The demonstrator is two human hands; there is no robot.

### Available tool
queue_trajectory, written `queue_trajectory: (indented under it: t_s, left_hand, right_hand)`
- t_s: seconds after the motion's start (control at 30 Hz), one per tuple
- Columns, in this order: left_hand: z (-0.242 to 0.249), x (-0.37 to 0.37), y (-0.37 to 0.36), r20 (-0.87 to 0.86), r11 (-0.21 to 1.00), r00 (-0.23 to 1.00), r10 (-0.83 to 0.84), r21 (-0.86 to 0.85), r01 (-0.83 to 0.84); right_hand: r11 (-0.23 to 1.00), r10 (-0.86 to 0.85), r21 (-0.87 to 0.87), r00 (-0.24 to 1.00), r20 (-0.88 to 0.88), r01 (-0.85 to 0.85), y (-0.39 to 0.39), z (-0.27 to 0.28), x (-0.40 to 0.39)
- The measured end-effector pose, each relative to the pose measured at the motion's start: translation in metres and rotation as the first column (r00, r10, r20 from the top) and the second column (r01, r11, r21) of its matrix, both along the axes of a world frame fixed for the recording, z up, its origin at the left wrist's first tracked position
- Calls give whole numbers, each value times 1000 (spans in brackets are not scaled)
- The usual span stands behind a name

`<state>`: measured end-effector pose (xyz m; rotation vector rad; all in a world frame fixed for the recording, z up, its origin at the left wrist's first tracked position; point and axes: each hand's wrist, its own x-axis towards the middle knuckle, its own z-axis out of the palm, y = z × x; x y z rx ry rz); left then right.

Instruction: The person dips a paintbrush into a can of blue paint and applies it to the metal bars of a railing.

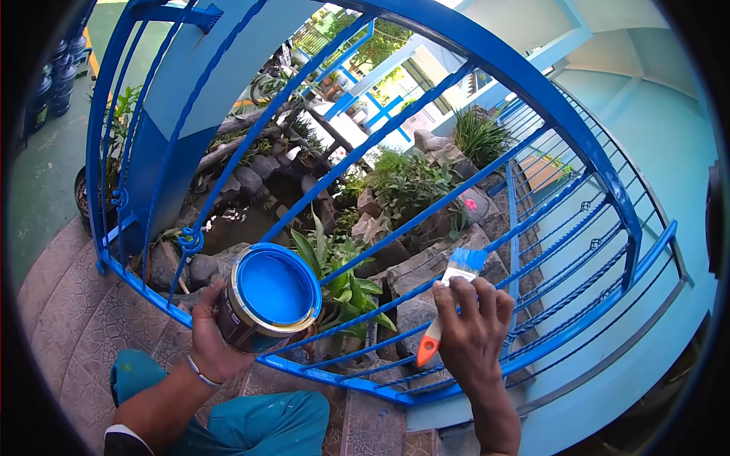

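My left hand [211, 342] is wrapped round the side of an open paint can [275, 292], which is tilted toward me and shows bright blue paint inside. My right hand [473, 327] grips a paintbrush [462, 272] by its handle, bristles up and coated in blue. The handle's orange end [428, 350] sticks out below my fingers. The brush tip is close by a twisted bar of the blue metal railing [525, 222], overlapping it in this view. The can is in front of the railing's lower rail.
Behind the railing lies a rock garden with green plants [411, 182] and a small pond [236, 228]. Patterned stone steps [84, 304] run under me at the left. A blue pillar [171, 152] stands left, with large water bottles [65, 80] beyond. A light blue wall [608, 304] rises right.
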<state>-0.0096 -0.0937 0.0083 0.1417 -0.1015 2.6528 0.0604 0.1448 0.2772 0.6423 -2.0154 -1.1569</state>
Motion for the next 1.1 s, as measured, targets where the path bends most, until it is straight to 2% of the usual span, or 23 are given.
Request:
queue_trajectory:
  t_s: [0.1, 0.2, 0.3, 0.33, 0.43, 0.57, 0.7, 0.8, 0.9, 0.93, 0.97, 1.03, 1.1]
  left_hand:
    - [2, 0, -1, -8, 1000, 1000, -12, -1, 12]
    - [-1, -1, 0, -17, 1000, 1000, 4, 2, -4]
    - [-3, -2, 0, 10, 1000, 1000, 3, 8, -4]
    - [-5, -2, 1, 13, 1000, 1000, 10, 5, -10]
    - [-7, -3, 1, 25, 1000, 999, 24, -3, -24]
    - [-6, -1, 1, 35, 999, 998, 46, -12, -46]
    - [-4, -3, -1, 25, 1000, 999, 29, -8, -29]
    - [-4, -2, 0, 33, 999, 999, 28, 18, -28]
    - [-8, -4, 2, 53, 1000, 998, 26, 5, -27]
    - [-9, -4, 2, 57, 1000, 998, 19, 7, -20]
    - [-9, -5, 1, 60, 1000, 998, 10, 8, -10]
    - [-8, -2, 2, 58, 1000, 998, 2, 0, -2]
    - [-5, -2, 2, 44, 1000, 999, 8, -16, -8]
  right_hand:
    - [998, -28, -56, 984, 177, 38, -1, -32, 11]
    - [986, -59, -117, 903, 426, 120, -6, -54, 23]
    - [981, 121, -184, 926, 359, -57, -10, -49, 22]
    - [979, 152, -174, 947, 283, -105, -13, -42, 20]
    - [994, 94, -61, 989, 118, -87, -11, -32, 9]
    - [999, -31, 35, 991, 134, 26, 8, -64, 2]
    - [996, 1, -81, 958, 285, 23, 16, -108, 15]
    - [971, -49, -181, 869, 492, 158, 10, -108, 27]
    - [961, 151, -270, 933, 327, -61, 6, -97, 23]
    - [969, 163, -221, 959, 232, -111, 6, -94, 21]
    - [978, 157, -161, 975, 159, -131, 7, -92, 16]
    - [985, 105, -149, 985, 135, -85, 9, -97, 8]
    - [992, 67, -117, 982, 178, -47, 21, -115, 3]
